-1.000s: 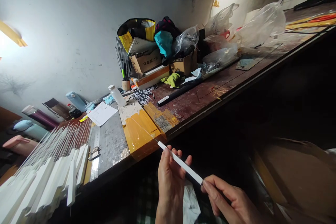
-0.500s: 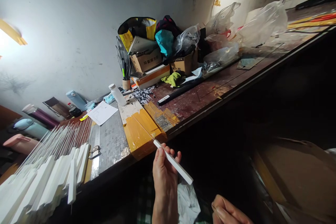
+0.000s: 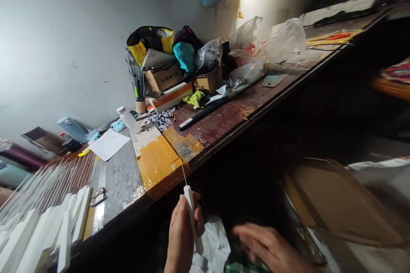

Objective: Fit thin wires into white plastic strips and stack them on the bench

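Observation:
My left hand (image 3: 184, 230) is closed around a white, squared foam-like stick (image 3: 190, 209). A thin rod points up from its top end, toward the table edge. To the right, my right hand (image 3: 264, 245) is apart from the stick. Its fingers are stretched out and a little blurred, with nothing visible in them. Below the hands lies a crumpled white cloth or paper (image 3: 213, 243), partly hidden by my left hand. Many similar white sticks (image 3: 32, 234) with thin rods lie in a row at the left of the table.
Yellow tape (image 3: 156, 164) covers a block at the table's front edge. Behind it are a white bottle (image 3: 128, 120), a paper sheet (image 3: 109, 144) and a pile of small black-and-white pieces (image 3: 161, 118). A black tube (image 3: 203, 114) lies right. A cardboard box (image 3: 339, 200) stands at lower right.
The stick has turned more upright in my left hand, which has moved left and down in view. My right hand has risen and its fingers have straightened. The view has swung right.

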Motion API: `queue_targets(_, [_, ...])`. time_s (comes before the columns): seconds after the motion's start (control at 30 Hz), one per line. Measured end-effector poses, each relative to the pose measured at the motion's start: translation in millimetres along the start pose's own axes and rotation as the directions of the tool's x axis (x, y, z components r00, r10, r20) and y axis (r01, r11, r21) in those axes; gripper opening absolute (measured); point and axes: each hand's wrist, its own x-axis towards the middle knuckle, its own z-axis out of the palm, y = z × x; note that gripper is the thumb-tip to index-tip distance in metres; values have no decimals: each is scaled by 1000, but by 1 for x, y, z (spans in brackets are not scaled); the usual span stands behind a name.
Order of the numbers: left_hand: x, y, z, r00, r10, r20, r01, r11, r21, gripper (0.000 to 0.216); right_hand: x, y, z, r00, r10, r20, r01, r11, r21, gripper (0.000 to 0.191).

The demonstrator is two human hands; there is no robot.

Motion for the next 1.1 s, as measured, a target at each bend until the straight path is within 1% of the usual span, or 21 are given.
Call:
queue_targets(0.03, [-3, -2, -2, 1000, -25, 17, 24, 997, 70, 48, 10, -9, -7, 998, -43, -46, 44, 999, 1, 34])
queue_targets(0.07, [-6, -4, -3, 998, -48, 37, 42, 989, 141, 50, 20, -19, -13, 995, -78, -66, 81, 996, 41, 34])
queue_targets(0.13, [-11, -8, -3, 995, -74, 68, 52, 958, 280, 52, 39, -37, -18, 988, -131, -83, 144, 974, 176, 37])
queue_targets(0.2, [-14, -10, -3, 994, -65, 82, 29, 921, 390, 50, 54, -50, -17, 984, -171, -38, 174, 931, 322, 37])
queue_targets(0.27, [-17, -12, -3, 995, -41, 91, -6, 884, 468, 49, 62, -57, -12, 982, -188, 15, 163, 885, 437, 33])
queue_targets(0.3, [-18, -13, -3, 996, -23, 91, -25, 867, 497, 48, 64, -58, -10, 982, -186, 17, 155, 864, 479, 29])
queue_targets(0.37, [-19, -14, -4, 997, 28, 77, -66, 837, 543, 46, 65, -57, -5, 986, -161, -35, 154, 834, 529, 24])
queue_targets(0.47, [-22, -18, -6, 991, 131, 41, -130, 804, 581, 41, 64, -54, -5, 981, -127, -150, 189, 821, 539, 22])
queue_targets(0.57, [-25, -26, -9, 970, 240, 34, -211, 767, 606, 32, 68, -51, -16, 961, -113, -253, 236, 813, 532, 22])
queue_targets(0.67, [-28, -35, -14, 957, 291, -15, -224, 768, 600, 27, 75, -51, -33, 931, -88, -353, 275, 806, 524, 19])
queue_targets(0.73, [-29, -39, -16, 955, 291, -57, -206, 789, 578, 27, 79, -52, -42, 937, -87, -339, 265, 809, 525, 19])
queue_targets(0.83, [-29, -40, -17, 952, 293, -83, -200, 808, 554, 28, 81, -53, -49, 964, -129, -232, 236, 818, 524, 22])
queue_targets(0.93, [-28, -39, -14, 962, 260, -83, -176, 823, 539, 30, 80, -55, -52, 978, -162, -131, 207, 833, 514, 23])
queue_targets(1.1, [-26, -40, -14, 975, 207, -82, -141, 860, 490, 31, 80, -55, -56, 981, -173, -89, 195, 844, 499, 20])
